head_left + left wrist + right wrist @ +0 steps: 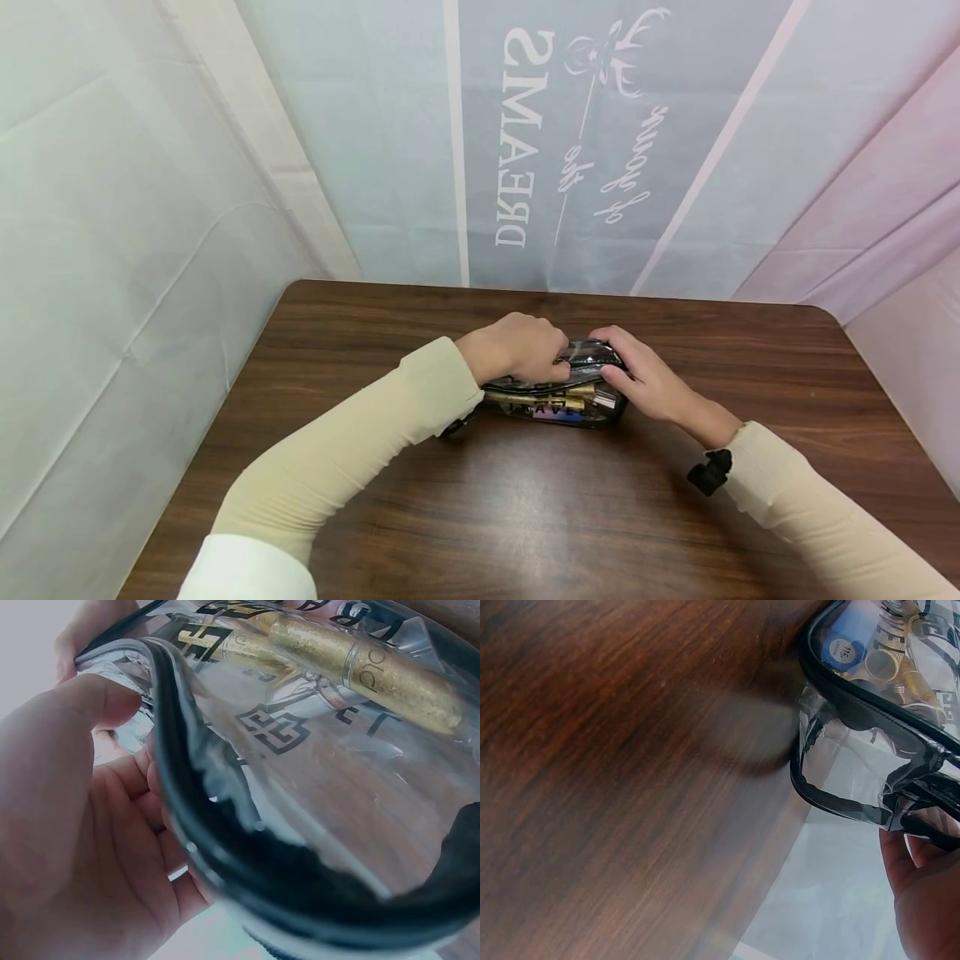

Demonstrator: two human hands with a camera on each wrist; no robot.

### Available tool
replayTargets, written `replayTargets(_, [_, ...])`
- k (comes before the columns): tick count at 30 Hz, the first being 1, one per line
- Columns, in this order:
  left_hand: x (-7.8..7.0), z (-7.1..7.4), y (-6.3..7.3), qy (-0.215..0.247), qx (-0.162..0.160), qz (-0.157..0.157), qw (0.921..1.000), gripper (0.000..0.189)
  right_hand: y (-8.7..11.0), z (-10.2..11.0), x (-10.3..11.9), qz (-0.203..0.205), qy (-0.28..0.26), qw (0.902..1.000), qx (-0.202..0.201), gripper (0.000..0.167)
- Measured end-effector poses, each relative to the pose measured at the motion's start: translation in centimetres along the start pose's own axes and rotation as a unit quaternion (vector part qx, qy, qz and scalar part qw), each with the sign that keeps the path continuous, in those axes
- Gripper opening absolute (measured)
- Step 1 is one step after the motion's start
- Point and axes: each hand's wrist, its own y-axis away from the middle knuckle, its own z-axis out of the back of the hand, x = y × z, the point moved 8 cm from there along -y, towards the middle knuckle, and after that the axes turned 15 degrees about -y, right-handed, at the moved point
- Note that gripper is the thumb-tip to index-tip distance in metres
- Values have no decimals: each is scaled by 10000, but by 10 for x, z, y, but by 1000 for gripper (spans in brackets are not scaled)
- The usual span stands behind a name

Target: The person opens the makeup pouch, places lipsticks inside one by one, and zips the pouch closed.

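Note:
A clear plastic pouch (pixel 592 358) with black piping lies on the table, dark lettering on its side. My left hand (pixel 517 346) is over its top edge; in the left wrist view the thumb and fingers hold the black-trimmed rim. The right hand (pixel 648 379) grips the pouch's right end, thumb near and fingers on the far side. Gold tubes (pixel 367 664) show through the plastic, as does a pink tube with a blue end (pixel 844 651) in the right wrist view. Part of the pouch's top is hidden under the left hand.
The pouch rests toward the far side of a dark wood-grain table (pixel 510 517). Behind it hangs a grey-blue cloth (pixel 405 150) with mirrored white lettering. White cloth (pixel 112 250) hangs at the left. A black strap (pixel 710 472) is round the right wrist.

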Motion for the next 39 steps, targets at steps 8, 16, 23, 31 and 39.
replayTargets(8, [-2,-1,-1,-131,-11,-2,9999,21,0,-1,2,59,38,10000,-20,44])
replayTargets(16, [-2,-1,0,-231,-25,-20,9997,23,-1,-2,2,23,65,10000,-55,44])
replayTargets(23, [-2,-1,-1,-460,8,84,9989,27,-2,-3,2,-3,107,9999,-111,45])
replayTargets(31, [-7,-1,-4,-595,14,237,9979,27,2,0,-1,-4,55,10000,18,37])
replayTargets(39, [-12,3,-6,-556,-256,355,9975,29,4,4,1,154,-15,9998,102,34])
